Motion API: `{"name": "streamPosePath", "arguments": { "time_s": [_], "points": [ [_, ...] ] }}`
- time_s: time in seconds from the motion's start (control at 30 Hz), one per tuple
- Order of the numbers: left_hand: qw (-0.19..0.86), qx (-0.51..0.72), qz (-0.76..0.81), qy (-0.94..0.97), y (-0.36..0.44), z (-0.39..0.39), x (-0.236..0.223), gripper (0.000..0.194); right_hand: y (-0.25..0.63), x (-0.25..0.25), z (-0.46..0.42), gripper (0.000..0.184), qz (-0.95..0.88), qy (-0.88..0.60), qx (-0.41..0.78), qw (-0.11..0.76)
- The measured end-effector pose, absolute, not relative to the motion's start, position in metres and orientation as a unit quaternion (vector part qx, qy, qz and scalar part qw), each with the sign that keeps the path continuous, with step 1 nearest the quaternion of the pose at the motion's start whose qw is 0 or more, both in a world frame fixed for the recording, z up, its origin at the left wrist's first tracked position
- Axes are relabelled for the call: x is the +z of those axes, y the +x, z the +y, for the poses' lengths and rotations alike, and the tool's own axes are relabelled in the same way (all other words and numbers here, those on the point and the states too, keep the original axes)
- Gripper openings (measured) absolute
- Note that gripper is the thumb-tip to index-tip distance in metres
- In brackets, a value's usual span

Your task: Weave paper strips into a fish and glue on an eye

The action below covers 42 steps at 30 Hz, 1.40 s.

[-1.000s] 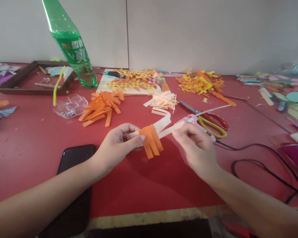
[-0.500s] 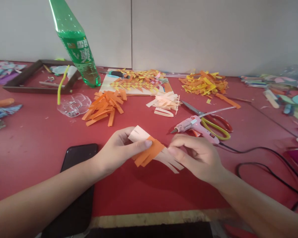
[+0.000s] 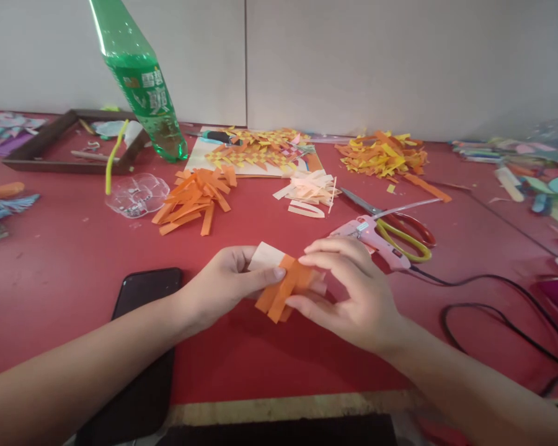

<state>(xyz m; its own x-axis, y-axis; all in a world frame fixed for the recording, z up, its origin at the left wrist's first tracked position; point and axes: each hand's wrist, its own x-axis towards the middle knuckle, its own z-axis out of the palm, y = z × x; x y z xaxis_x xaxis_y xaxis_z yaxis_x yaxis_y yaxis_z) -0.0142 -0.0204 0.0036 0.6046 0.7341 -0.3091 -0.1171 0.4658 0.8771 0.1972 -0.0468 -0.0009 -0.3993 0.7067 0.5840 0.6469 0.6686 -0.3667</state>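
Over the front of the table, my left hand [image 3: 230,275] pinches a pale paper piece [image 3: 267,256] with slit strips, its thumb pressed on top. Orange paper strips [image 3: 283,286] lie crosswise through the pale one, their ends hanging toward me. Around the right side of this woven piece curves my right hand [image 3: 353,288], thumb at the lower edge and fingertips on the upper edge of the orange strips. The pale strip ends are partly hidden behind the right fingers. Ahead lie a pile of orange strips [image 3: 193,201] and a pile of pale strips [image 3: 311,188].
A pink glue gun [image 3: 385,248] with a black cord [image 3: 502,279] and scissors [image 3: 404,232] lie right. A phone [image 3: 144,294] is by my left forearm. Behind stand a green bottle [image 3: 142,87], a dark frame [image 3: 51,166] and a yellow-orange strip pile [image 3: 384,158].
My right hand has moved left from the pale strip ends onto the orange strips, its fingers opened wider around them. My left hand keeps its pinch; the piece has shifted slightly.
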Motion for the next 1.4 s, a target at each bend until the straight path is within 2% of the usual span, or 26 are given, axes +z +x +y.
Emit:
{"name": "streamPosePath", "arguments": {
  "time_s": [0.07, 0.23, 0.37, 0.57, 0.73, 0.87, 1.03, 1.1, 1.23, 1.4],
  "points": [
    [0.810, 0.250, 0.330, 0.415, -0.0139, -0.0200, 0.0026, 0.019, 0.1944, -0.0004, -0.0467, 0.043, -0.840, -0.401, 0.033, 0.363],
    [0.779, 0.245, 0.346, 0.461, -0.0133, -0.0200, 0.0021, 0.016, 0.1936, -0.0014, -0.0472, 0.022, -0.832, -0.419, 0.053, 0.360],
    [0.743, 0.241, 0.350, 0.517, -0.0128, -0.0201, 0.0034, 0.020, 0.1939, -0.0018, -0.0477, 0.015, -0.822, -0.426, 0.076, 0.370],
    [0.707, 0.239, 0.396, 0.535, -0.0134, -0.0227, 0.0050, 0.017, 0.1929, 0.0043, -0.0476, 0.003, -0.779, -0.450, 0.206, 0.386],
    [0.690, 0.241, 0.420, 0.538, -0.0120, -0.0238, 0.0056, 0.020, 0.1956, 0.0065, -0.0460, 0.010, -0.733, -0.456, 0.331, 0.381],
    [0.690, 0.250, 0.420, 0.534, -0.0109, -0.0228, 0.0059, 0.020, 0.1961, 0.0049, -0.0452, 0.009, -0.724, -0.471, 0.340, 0.372],
    [0.681, 0.250, 0.410, 0.552, -0.0132, -0.0231, 0.0057, 0.026, 0.1966, 0.0049, -0.0455, 0.019, -0.691, -0.499, 0.379, 0.359],
    [0.662, 0.250, 0.418, 0.569, -0.0140, -0.0233, 0.0059, 0.033, 0.1969, 0.0054, -0.0450, 0.021, -0.682, -0.514, 0.383, 0.352],
    [0.634, 0.240, 0.444, 0.586, -0.0137, -0.0236, 0.0050, 0.058, 0.1963, 0.0074, -0.0456, 0.024, -0.684, -0.519, 0.388, 0.335],
    [0.600, 0.229, 0.470, 0.606, -0.0126, -0.0242, 0.0041, 0.050, 0.1949, 0.0065, -0.0491, 0.013, -0.686, -0.511, 0.385, 0.346]
  ]
}}
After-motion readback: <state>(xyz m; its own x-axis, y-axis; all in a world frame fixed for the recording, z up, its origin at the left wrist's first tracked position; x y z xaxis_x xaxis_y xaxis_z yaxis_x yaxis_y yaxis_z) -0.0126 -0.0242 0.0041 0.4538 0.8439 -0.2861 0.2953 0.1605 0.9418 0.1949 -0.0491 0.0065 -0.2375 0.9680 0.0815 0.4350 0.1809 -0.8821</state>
